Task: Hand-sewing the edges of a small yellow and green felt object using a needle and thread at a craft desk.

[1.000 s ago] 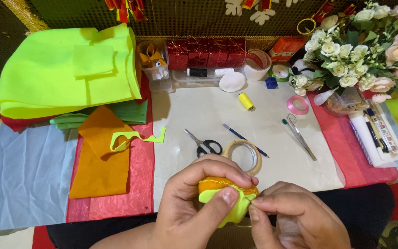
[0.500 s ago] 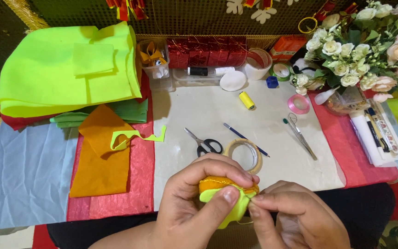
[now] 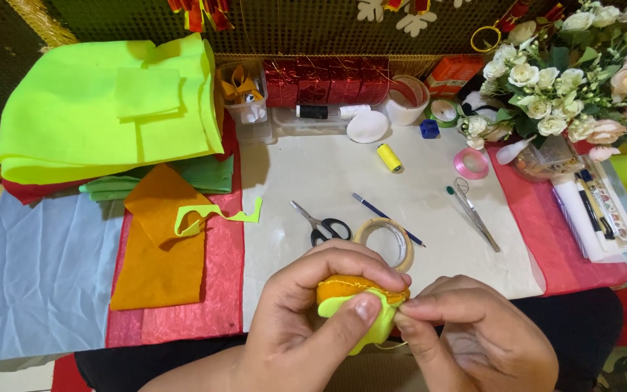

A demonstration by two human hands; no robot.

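one scissors [image 3: 322, 226], one tape roll [image 3: 387, 240], one tweezers [image 3: 475, 215], two hands

Black-handled scissors [image 3: 321, 226] were laid on the white mat [image 3: 328, 181], with a tape roll [image 3: 390, 239] and a blue pen [image 3: 386, 218] just to their right. Tweezers [image 3: 477, 218] were placed further right. Orange felt [image 3: 157, 247] was spread to their left, and yellow-green felt [image 3: 103, 109] was stacked behind it.

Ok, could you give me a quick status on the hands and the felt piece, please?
Left hand grips orange-and-green felt piece. Right hand pinches its edge. Tape roll and scissors lie just beyond, clear of it.
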